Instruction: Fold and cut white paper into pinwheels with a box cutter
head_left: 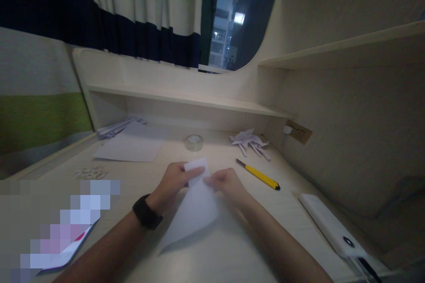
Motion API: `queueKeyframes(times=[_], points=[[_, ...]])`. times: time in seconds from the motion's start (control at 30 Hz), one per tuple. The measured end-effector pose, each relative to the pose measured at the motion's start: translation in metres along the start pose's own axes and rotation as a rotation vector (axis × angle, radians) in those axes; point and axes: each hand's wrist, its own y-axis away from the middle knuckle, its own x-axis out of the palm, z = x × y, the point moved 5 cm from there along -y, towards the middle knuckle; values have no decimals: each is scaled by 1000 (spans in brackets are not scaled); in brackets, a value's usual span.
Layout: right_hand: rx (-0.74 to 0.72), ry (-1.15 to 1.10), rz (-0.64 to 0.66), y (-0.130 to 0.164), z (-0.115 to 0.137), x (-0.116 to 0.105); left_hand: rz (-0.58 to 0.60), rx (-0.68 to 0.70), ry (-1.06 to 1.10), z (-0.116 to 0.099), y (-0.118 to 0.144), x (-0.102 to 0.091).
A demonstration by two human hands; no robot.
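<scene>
A sheet of white paper (195,208) hangs between my hands above the desk, its wide lower part slanting down toward me. My left hand (175,181), with a black watch on the wrist, grips the upper left of the sheet, thumb across its front. On the other edge, my right hand (229,185) pinches the paper between thumb and fingers. The top of the sheet looks folded over into a narrow strip. Fingers behind the paper are hidden.
A roll of clear tape (194,142) lies ahead, and a yellow utility knife (260,177) to the right. Folded paper pinwheels (249,139) sit at the back right. Blank paper (133,143) and small pale pieces (91,171) are at left. A white power strip (332,225) lies right.
</scene>
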Motion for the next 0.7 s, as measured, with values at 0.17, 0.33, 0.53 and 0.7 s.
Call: queueKeyframes(times=[0.17,0.33,0.53,0.7], points=[[5,23,5,-1,-2,1,-8,-25,19,5,1,4],[41,-20,49,0,-5,3,-105,0,36,-1,3,0],[66,-12,17,2,-4,4,-194,-1,56,-10,7,-5],[78,28,40,0,-7,7,-209,4,66,-3,0,-10]])
